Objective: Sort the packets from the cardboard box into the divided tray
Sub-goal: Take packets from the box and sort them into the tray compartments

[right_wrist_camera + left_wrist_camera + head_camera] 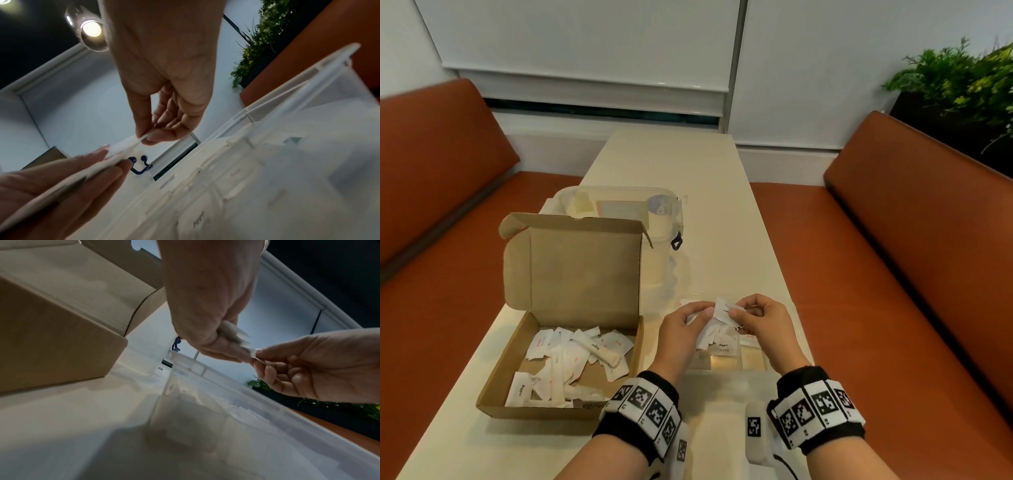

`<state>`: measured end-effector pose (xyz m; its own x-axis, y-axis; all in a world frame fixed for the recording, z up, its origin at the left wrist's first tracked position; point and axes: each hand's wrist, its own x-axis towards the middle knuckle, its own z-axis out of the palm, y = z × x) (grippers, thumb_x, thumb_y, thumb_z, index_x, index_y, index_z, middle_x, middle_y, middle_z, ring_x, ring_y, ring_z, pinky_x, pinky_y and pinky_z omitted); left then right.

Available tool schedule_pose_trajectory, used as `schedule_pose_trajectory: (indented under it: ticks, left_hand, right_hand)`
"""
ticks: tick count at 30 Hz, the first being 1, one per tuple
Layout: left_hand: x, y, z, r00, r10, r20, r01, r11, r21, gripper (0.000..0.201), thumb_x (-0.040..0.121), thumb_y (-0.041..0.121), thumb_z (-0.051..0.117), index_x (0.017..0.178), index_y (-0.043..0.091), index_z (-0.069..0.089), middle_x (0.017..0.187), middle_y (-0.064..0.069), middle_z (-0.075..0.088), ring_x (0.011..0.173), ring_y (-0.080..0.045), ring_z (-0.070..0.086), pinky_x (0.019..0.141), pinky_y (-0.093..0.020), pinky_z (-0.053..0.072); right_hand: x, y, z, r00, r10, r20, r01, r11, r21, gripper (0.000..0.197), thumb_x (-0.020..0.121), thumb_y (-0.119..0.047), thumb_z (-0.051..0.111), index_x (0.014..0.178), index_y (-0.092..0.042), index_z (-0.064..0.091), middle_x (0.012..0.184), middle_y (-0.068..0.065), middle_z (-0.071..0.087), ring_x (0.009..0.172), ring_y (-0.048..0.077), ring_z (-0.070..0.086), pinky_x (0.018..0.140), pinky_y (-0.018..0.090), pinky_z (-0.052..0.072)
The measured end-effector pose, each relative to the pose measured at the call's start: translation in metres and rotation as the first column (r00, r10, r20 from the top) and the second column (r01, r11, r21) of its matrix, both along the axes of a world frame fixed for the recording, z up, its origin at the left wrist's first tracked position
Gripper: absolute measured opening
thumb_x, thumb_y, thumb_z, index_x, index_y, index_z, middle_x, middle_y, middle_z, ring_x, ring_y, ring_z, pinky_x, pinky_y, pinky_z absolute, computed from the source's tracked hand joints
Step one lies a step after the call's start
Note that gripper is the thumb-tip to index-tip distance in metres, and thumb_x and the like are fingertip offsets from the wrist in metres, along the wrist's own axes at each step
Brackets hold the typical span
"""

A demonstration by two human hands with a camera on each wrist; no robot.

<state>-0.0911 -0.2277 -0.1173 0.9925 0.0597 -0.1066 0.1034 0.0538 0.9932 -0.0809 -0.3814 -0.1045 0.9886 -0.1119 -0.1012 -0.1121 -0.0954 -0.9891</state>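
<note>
The box, brown cardboard, sits open at lower left of the head view, its lid standing upright at the back. A loose heap of white packets covers its floor; one reads "Pepper", a longer stick reads "Sugar". The tray, clear plastic with dividers, lies just right of the box, low and centre in the frame, with a few white packets in its compartments. A small bunch of held packets hangs above the tray, pinched from both sides.
</note>
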Motion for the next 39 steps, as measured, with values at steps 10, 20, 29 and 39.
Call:
schedule_pose_trajectory:
  ticks: [10, 20, 29, 39]
  left_hand:
    - [0.001, -0.002, -0.006, 1.000, -0.021, 0.002, 0.021, 0.997, 0.077, 0.017, 0.084, 0.024, 0.071, 0.091, 0.009, 0.073, 0.090, 0.000, 0.070, 0.095, -0.017, 0.061, 0.089, -0.030, 0.047]
    - [-0.001, 0.000, -0.007, 0.999, -0.039, 0.005, 0.038, 0.995, 0.094, 0.013, 0.087, 0.020, 0.068, 0.088, 0.008, 0.074, 0.089, -0.004, 0.072, 0.094, -0.023, 0.064, 0.090, -0.033, 0.048]
    - [-0.003, 0.001, -0.003, 0.999, -0.017, -0.031, 0.021, 0.994, 0.105, 0.024, 0.084, 0.024, 0.070, 0.102, 0.007, 0.073, 0.104, -0.007, 0.071, 0.107, -0.022, 0.062, 0.101, -0.039, 0.045]
    - [-0.004, 0.012, -0.001, 0.999, 0.024, -0.038, -0.013, 0.963, 0.268, 0.018, 0.090, 0.021, 0.064, 0.104, 0.012, 0.071, 0.101, 0.002, 0.069, 0.094, -0.009, 0.060, 0.074, -0.007, 0.043]
  right_hand:
    - [-0.007, 0.007, -0.008, 0.998, 0.020, -0.063, -0.009, 0.987, 0.158, 0.009, 0.082, -0.010, 0.070, 0.078, -0.007, 0.062, 0.075, 0.008, 0.062, 0.072, 0.018, 0.062, 0.067, 0.028, 0.052]
    - [0.001, 0.006, 0.009, 0.994, 0.108, -0.030, -0.110, 0.990, -0.090, 0.009, 0.085, -0.010, 0.067, 0.091, -0.015, 0.071, 0.079, 0.000, 0.070, 0.069, 0.006, 0.063, 0.059, 0.017, 0.049]
    - [-0.004, 0.019, 0.000, 0.993, -0.086, -0.080, 0.102, 0.968, 0.228, 0.011, 0.082, 0.001, 0.066, 0.081, -0.006, 0.057, 0.068, 0.007, 0.061, 0.064, 0.020, 0.059, 0.062, 0.026, 0.052]
    - [0.008, 0.009, 0.009, 0.988, 0.149, 0.027, -0.123, 0.895, -0.429, 0.013, 0.080, -0.009, 0.068, 0.082, -0.021, 0.071, 0.067, -0.012, 0.059, 0.059, 0.000, 0.049, 0.055, 0.009, 0.039]
